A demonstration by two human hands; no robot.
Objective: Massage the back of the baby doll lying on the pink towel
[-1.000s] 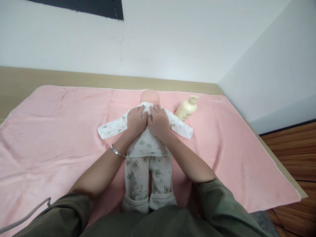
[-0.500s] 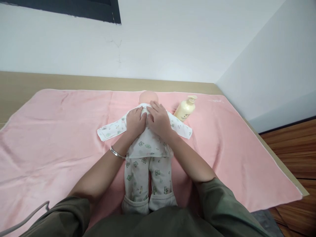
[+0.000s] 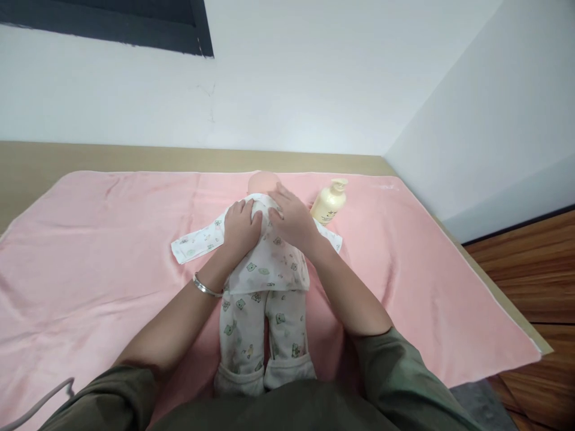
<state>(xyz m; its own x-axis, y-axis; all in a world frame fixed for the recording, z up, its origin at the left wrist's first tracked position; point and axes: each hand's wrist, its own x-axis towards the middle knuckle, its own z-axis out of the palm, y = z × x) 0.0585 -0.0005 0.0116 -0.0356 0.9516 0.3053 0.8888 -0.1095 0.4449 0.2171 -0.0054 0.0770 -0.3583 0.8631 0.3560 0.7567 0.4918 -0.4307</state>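
A baby doll (image 3: 265,181) lies lengthwise in front of me, dressed in a white printed top (image 3: 265,269) and matching footed trousers (image 3: 242,323). Only the bald top or back of its head shows. My left hand (image 3: 242,226) rests flat with extended fingers on the left shoulder area of the top. On the other side, my right hand (image 3: 293,216) lies over the right shoulder, fingers stretched toward the head and thumb apart. Both sleeves spread outward; my right hand and wrist partly cover the right one.
A cream pump bottle (image 3: 329,202) stands or leans just beyond the right sleeve. Under everything is a pink sheet (image 3: 112,239) on a wooden surface (image 3: 148,157), with a white wall behind. A grey cable (image 3: 45,398) crosses the lower left corner.
My right hand has shifted slightly outward, away from my left hand, over the right shoulder. My left hand stays on the top. The whole view has moved a little.
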